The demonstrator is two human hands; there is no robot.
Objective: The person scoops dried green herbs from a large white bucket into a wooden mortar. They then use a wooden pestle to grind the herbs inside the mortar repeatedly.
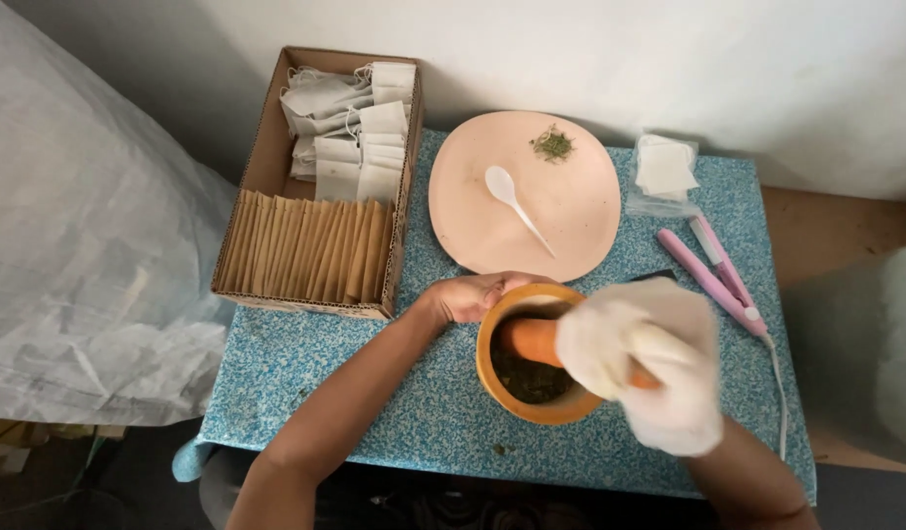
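Note:
An orange-yellow mortar (517, 400) stands on the blue speckled table (414, 402), with dark green crushed herbs (527, 378) inside. My right hand (649, 368), in a white glove, grips an orange pestle (533, 339) whose end is down in the mortar. My bare left hand (473, 294) holds the mortar's far left rim.
A pink plate (561, 211) behind the mortar carries a white plastic spoon (512, 201) and a small pile of dried herbs (552, 144). A cardboard box (266, 157) of paper sachets is at left. A bag of white sachets (665, 169) and a pink heat sealer (713, 275) lie at right.

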